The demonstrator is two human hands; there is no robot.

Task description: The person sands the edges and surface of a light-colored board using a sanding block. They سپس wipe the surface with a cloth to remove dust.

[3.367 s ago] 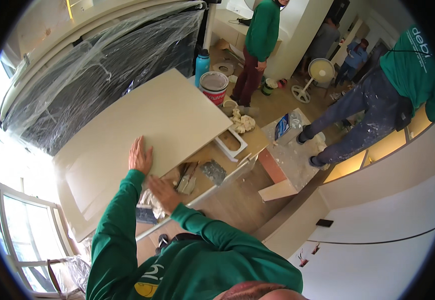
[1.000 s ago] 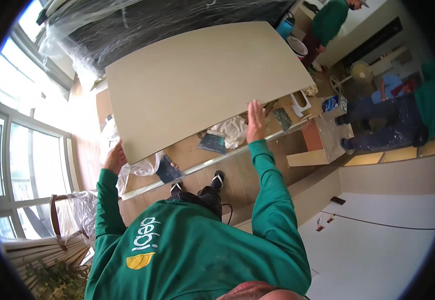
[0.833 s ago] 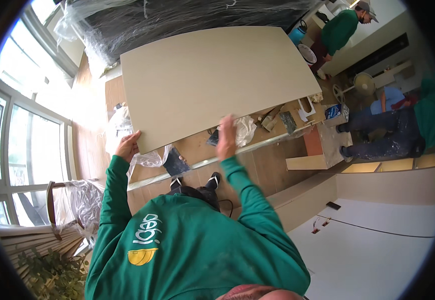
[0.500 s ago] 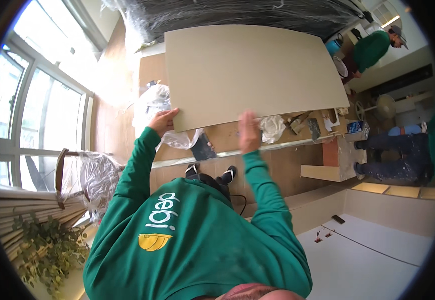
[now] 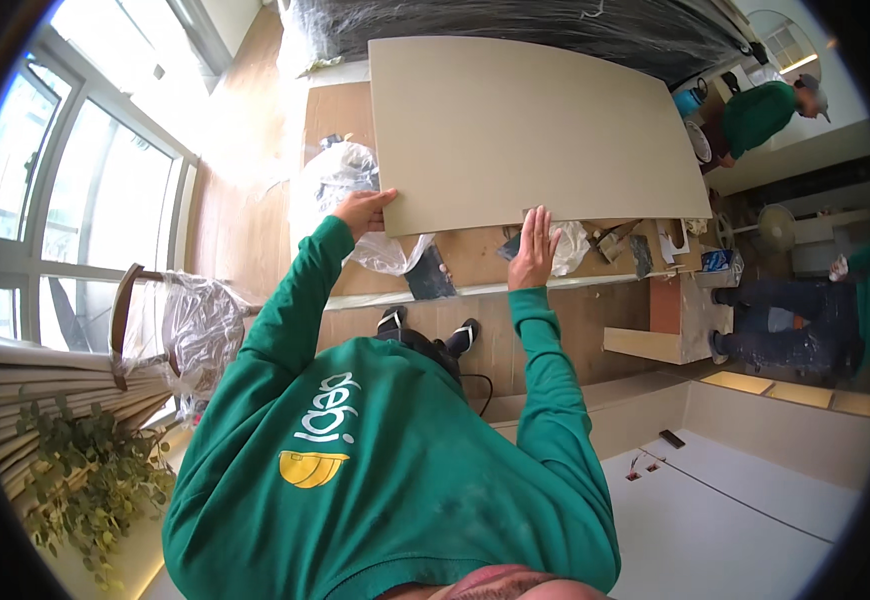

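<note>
A large flat beige panel (image 5: pixel 540 135) lies over a low, cardboard-covered work surface (image 5: pixel 480 258). My left hand (image 5: pixel 365 212) grips the panel's left edge close to its near corner, fingertips on the top face. Farther right, my right hand (image 5: pixel 535 250) rests against the near edge with its fingers stretched out flat and nothing held in them. Crumpled clear plastic (image 5: pixel 340 175) sticks out beside the panel's left side. Just below the near edge lie a dark flat piece (image 5: pixel 429 275) and a crumpled white sheet (image 5: pixel 570 248).
Black plastic sheeting (image 5: pixel 515 25) covers something behind the panel. A plastic-wrapped chair (image 5: pixel 200 325) stands at the left by the windows. At the right are an open wooden box (image 5: pixel 645 343), a person in green (image 5: pixel 760 118) and another person's legs (image 5: pixel 790 320).
The whole view has shifted slightly. My right hand, blurred before, is now still with its fingers flat at the panel's near edge. My left hand keeps its hold at the corner.
</note>
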